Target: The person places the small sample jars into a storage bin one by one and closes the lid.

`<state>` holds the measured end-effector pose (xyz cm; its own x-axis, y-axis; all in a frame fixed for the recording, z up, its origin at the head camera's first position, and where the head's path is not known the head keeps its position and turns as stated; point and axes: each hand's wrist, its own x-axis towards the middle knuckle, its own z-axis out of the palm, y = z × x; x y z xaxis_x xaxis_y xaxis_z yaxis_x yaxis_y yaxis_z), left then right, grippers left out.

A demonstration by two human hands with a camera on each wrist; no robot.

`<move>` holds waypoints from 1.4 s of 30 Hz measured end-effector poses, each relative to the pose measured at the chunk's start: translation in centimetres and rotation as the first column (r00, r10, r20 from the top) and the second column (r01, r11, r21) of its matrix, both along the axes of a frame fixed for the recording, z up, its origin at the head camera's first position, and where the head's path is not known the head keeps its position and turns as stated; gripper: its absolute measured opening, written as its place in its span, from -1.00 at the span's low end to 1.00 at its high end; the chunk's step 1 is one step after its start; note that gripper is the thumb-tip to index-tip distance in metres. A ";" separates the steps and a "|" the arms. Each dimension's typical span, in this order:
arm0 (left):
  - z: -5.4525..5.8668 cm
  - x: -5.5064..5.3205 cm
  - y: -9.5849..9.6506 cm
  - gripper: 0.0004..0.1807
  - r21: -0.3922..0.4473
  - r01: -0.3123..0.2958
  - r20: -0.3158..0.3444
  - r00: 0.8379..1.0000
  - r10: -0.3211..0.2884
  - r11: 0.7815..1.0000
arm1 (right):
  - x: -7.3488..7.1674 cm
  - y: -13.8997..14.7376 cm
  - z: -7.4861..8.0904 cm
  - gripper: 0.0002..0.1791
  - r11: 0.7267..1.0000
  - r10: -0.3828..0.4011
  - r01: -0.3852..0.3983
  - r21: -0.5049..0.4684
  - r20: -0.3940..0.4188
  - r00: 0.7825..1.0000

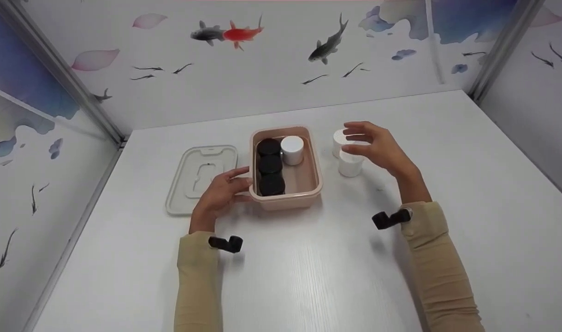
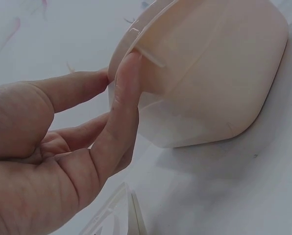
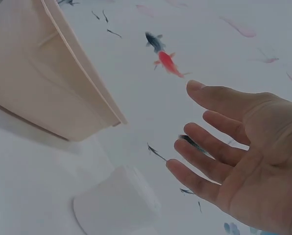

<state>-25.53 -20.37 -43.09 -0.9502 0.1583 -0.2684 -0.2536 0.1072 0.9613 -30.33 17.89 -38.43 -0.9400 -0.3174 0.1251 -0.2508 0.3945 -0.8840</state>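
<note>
A pink plastic bin (image 1: pixel 287 203) stands in the middle of the table. My left hand (image 1: pixel 221 192) pinches its left rim between thumb and fingers, as the left wrist view shows close up. Along the bin's left side stand several black-lidded jars (image 1: pixel 270 164) in a row, and one white jar (image 1: pixel 292 150) is at the back right inside. To the right of the bin, two more white jars (image 1: pixel 351 167) stand close together on the table. Over them hovers my right hand (image 1: pixel 375 146), fingers spread and holding nothing; one jar (image 3: pixel 114 203) shows below it in the right wrist view.
A pale grey-green lid (image 1: pixel 201 180) with a handle recess lies flat to the left of the bin, close beside my left hand. White panels (image 1: pixel 271 87) printed with fish enclose the table at the back and sides.
</note>
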 end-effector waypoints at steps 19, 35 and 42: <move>-0.2 0.0 -0.1 -0.37 0.048 0.017 -0.024 1.000 -0.016 0.999 | -1.8 0.9 -3.5 -0.05 0.983 -0.094 0.072 0.170 0.120 0.988; -0.3 0.0 0.0 -0.35 0.041 0.017 -0.039 0.999 -0.016 0.999 | -2.2 0.9 -5.5 -0.14 0.981 -0.124 0.092 0.172 0.184 0.975; -0.1 0.1 0.0 -0.36 0.065 0.027 -0.033 0.999 -0.025 0.998 | -1.7 0.3 -4.0 -0.16 0.984 -0.101 0.075 0.164 0.157 0.982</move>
<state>-25.45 -20.36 -43.24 -0.9536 0.1989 -0.2258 -0.2202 0.0500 0.9742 -31.98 18.18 -42.46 -0.9687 -0.2358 -0.0780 -0.0654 0.5450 -0.8359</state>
